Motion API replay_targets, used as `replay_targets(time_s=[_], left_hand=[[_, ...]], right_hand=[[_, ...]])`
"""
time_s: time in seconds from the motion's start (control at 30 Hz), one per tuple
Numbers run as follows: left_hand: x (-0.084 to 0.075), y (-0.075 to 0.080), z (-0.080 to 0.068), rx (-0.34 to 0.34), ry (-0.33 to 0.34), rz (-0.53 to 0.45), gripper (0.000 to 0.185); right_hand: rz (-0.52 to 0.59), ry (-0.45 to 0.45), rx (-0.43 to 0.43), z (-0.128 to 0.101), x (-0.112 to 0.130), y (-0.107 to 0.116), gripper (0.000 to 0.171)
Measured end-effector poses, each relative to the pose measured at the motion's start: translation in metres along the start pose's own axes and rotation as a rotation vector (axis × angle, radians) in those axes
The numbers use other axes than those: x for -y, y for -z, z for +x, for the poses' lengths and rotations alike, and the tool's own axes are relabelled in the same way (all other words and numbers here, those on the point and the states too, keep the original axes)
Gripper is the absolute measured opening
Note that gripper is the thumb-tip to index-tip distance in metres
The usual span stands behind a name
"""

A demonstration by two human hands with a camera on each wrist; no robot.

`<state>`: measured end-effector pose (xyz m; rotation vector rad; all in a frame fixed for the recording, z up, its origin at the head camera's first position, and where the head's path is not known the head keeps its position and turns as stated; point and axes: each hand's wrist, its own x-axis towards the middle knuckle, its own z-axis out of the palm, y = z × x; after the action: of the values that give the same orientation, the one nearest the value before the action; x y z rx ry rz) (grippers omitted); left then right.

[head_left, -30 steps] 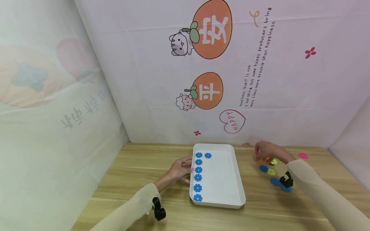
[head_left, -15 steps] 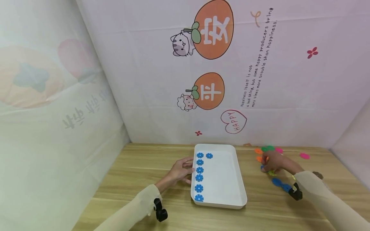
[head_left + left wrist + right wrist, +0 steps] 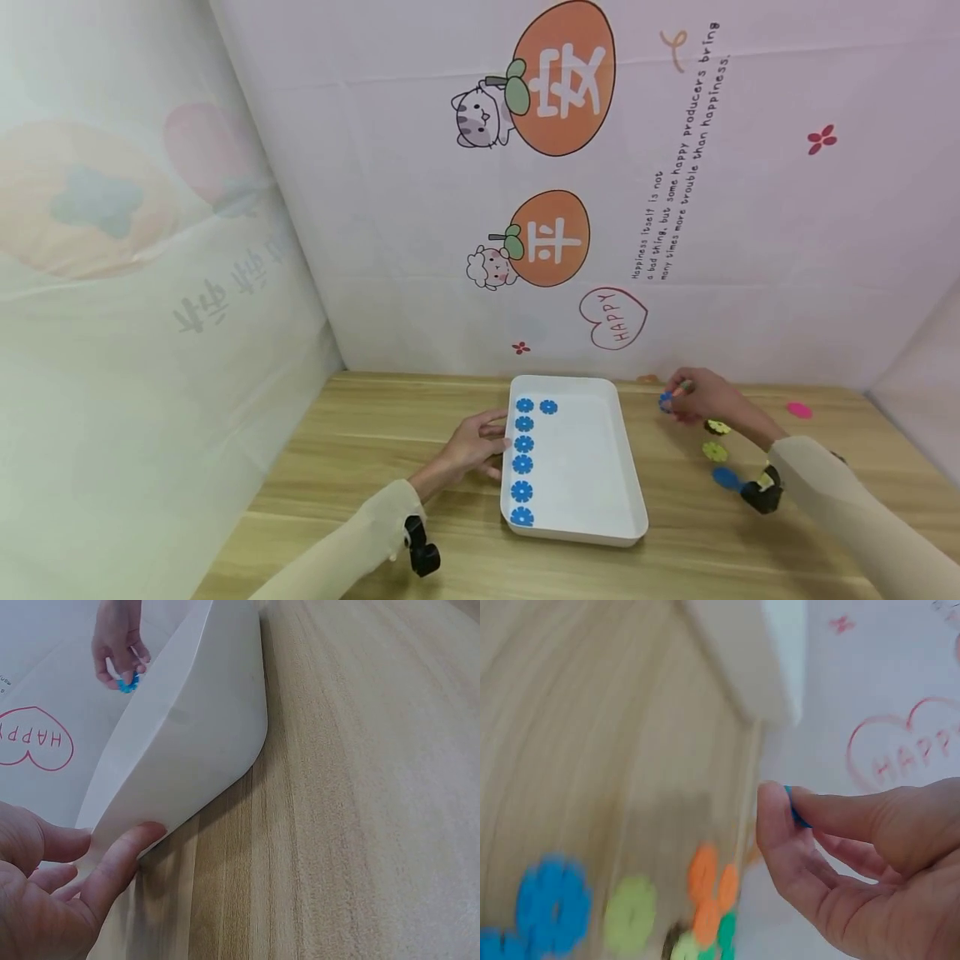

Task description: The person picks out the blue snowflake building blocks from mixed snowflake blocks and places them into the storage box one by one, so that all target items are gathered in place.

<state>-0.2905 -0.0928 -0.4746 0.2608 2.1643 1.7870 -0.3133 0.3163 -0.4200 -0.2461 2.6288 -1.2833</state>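
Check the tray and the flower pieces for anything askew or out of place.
Nothing stands out. Seven blue flowers lie neatly inside the white tray; loose pieces sit on the table beside the right hand, which pinches a blue piece.

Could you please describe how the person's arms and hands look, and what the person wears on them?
Both arms wear long, pale cream sleeves that reach the wrists. The left hand and the right hand are bare, with no gloves or rings that I can see. A small black camera is strapped under each wrist: the left wrist camera and the right wrist camera.
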Motion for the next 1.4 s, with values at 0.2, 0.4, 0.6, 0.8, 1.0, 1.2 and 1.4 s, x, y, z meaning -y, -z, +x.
replay_targets(time_s=[0.2, 0.4, 0.6, 0.8, 1.0, 1.2, 1.4], left_hand=[[-0.001, -0.001, 0.0, -0.008, 0.005, 0.004, 0.058], [-0.001, -0.002, 0.0, -0.006, 0.011, 0.003, 0.057], [-0.001, -0.002, 0.001, -0.012, 0.015, 0.009, 0.057], [-0.003, -0.002, -0.001, 0.015, 0.0, -0.026, 0.057], [-0.001, -0.001, 0.0, 0.021, -0.007, -0.026, 0.056], [0.002, -0.001, 0.001, 0.015, -0.006, -0.024, 0.056], [0.001, 0.0, 0.002, 0.008, 0.008, -0.027, 0.056]], right_hand=[[0.162, 0.073, -0.01, 0.012, 0.028, -0.019, 0.024], [0.255, 0.034, 0.014, 0.029, 0.055, -0.042, 0.026], [0.236, -0.044, 0.091, 0.049, 0.071, -0.073, 0.022], [0.134, -0.104, 0.104, 0.061, 0.077, -0.102, 0.025], [0.036, -0.098, 0.062, 0.068, 0.077, -0.122, 0.017], [-0.085, -0.112, 0.042, 0.071, 0.076, -0.134, 0.01], [-0.107, -0.129, 0.042, 0.072, 0.081, -0.138, 0.011]])
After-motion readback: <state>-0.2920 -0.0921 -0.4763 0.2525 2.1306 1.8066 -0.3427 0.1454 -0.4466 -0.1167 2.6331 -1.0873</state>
